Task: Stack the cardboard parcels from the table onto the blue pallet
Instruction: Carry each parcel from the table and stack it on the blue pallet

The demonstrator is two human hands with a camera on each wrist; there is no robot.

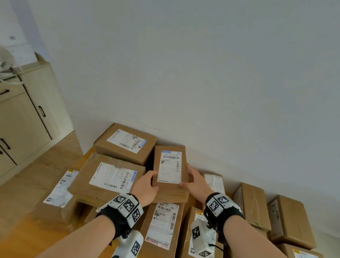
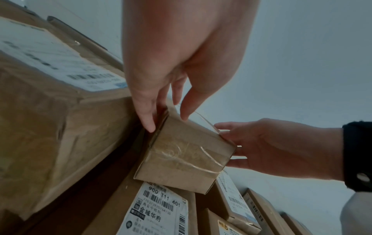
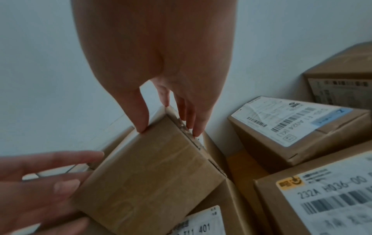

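Observation:
A narrow cardboard parcel with a white label on top lies on the heap of parcels on the wooden table. My left hand grips its left side, thumb over the top edge. My right hand grips the right side the same way. In the left wrist view the parcel's taped end sits tilted above a labelled parcel. The right wrist view shows the right thumb and fingers straddling the parcel's upper edge. The blue pallet is not in view.
Several more parcels crowd the table: a large one at the left, one against the wall, others at the right. A cream cabinet stands at the left on the wooden floor. A white wall rises close behind.

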